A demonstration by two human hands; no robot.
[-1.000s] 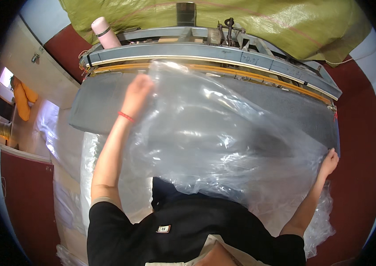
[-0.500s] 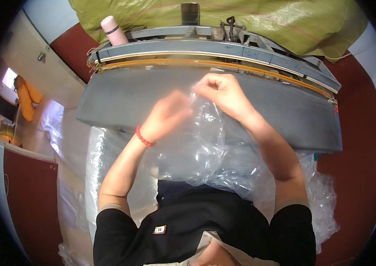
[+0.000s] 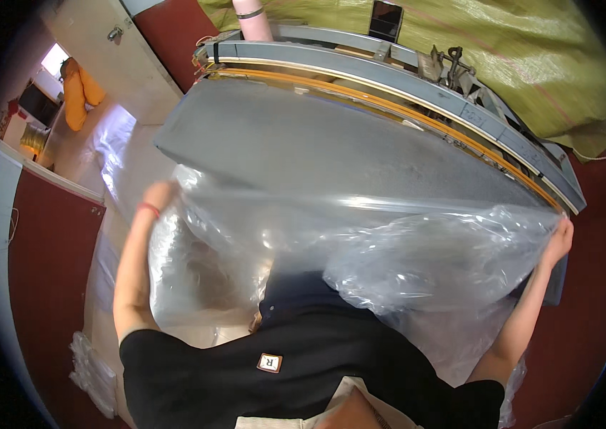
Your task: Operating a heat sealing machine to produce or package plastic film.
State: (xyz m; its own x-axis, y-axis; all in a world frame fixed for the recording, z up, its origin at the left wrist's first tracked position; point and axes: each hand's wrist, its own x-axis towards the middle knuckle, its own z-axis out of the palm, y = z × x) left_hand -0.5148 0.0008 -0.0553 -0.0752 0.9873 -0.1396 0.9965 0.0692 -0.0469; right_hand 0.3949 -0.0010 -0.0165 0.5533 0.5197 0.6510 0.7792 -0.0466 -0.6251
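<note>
A sheet of clear plastic film (image 3: 417, 250) is stretched between my two hands, its upper edge pulled nearly straight. My left hand (image 3: 160, 195), blurred a little, is closed on the film's left corner; a red bead bracelet (image 3: 148, 209) circles that wrist. Far out to the right, my right hand (image 3: 559, 239) pinches the other end of the edge. Behind the film lies a long grey padded surface (image 3: 317, 143), partly covered by the film's upper edge. Loose folds of film hang down in front of my body.
Along the pad's far side runs a grey metal bar (image 3: 403, 79) with orange strips (image 3: 367, 96). A pink bottle (image 3: 253, 20), a phone (image 3: 386, 20) and a metal clamp (image 3: 453, 68) are at the back, near yellow-green woven sheeting (image 3: 524, 64). Crumpled plastic (image 3: 94, 375) lies lower left.
My hands have moved from close together over the pad to wide apart, left hand leftward, right hand rightward and down. The film has spread out between them. The view has also tilted.
</note>
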